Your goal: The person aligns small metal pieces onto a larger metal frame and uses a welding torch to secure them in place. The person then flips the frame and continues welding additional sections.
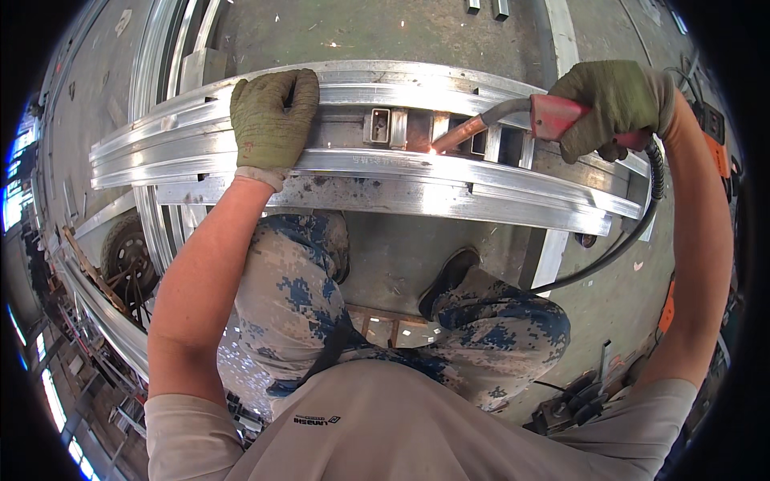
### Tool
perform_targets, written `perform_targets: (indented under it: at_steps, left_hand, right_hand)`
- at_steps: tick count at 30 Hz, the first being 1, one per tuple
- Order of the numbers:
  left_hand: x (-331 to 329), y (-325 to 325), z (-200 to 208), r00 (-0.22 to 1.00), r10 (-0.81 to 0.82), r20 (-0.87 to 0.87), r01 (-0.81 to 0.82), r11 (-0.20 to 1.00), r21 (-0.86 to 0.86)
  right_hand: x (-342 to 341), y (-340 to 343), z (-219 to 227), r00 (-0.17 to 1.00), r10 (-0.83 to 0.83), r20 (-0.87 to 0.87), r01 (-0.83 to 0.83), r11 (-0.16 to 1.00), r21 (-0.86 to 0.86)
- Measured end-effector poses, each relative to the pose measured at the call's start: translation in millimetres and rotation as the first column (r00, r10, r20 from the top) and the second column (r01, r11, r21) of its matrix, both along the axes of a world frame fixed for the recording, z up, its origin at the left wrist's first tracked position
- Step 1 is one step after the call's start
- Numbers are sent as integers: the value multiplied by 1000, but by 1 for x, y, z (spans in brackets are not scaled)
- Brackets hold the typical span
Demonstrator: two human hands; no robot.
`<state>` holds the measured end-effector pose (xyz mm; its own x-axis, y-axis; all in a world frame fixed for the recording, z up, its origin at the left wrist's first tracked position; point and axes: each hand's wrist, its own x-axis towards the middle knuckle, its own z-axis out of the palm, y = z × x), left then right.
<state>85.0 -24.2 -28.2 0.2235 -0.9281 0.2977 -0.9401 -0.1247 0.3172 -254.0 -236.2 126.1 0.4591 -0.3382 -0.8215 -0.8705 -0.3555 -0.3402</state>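
My right hand, in a green work glove, is closed round the red handle of a welding torch. The torch's copper nozzle points left and down, with a bright glow at its tip. That tip sits beside short square tube pieces set between two long shiny metal rails. On the left, my gloved left hand curls its fingers over the far metal rail; its fingertips are hidden. The near metal rail runs below the tube pieces, and its right end lies below my right hand.
A black cable hangs from the torch and curves down to the floor. More long metal profiles lie crosswise at the left, near a wheel. My knees are just below the rails. Orange equipment stands at the far right.
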Motion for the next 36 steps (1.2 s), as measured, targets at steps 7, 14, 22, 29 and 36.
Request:
perform_targets:
  at_steps: [7, 14, 22, 29, 36]
  left_hand:
    - [-1, -4, 1, 1000, -9, 1, 9, 1000, 19]
    - [7, -6, -14, 994, -38, 99, 36, 999, 21]
    - [-2, -4, 3, 999, -3, -42, 5, 999, 48]
    - [9, 7, -7, 998, 0, 69, -1, 1000, 10]
    - [4, 1, -3, 999, -11, 45, 11, 1000, 3]
  right_hand:
    - [-13, 1, -6, 998, -34, 45, 36, 998, -54]
    - [-28, 7, -5, 989, -87, 117, 98, 991, -93]
    - [-11, 1, -1, 995, -100, 12, 99, 994, 44]
    - [-15, -3, -15, 987, -114, 110, 111, 993, 34]
    - [-26, -5, -20, 987, -112, 116, 114, 993, -10]
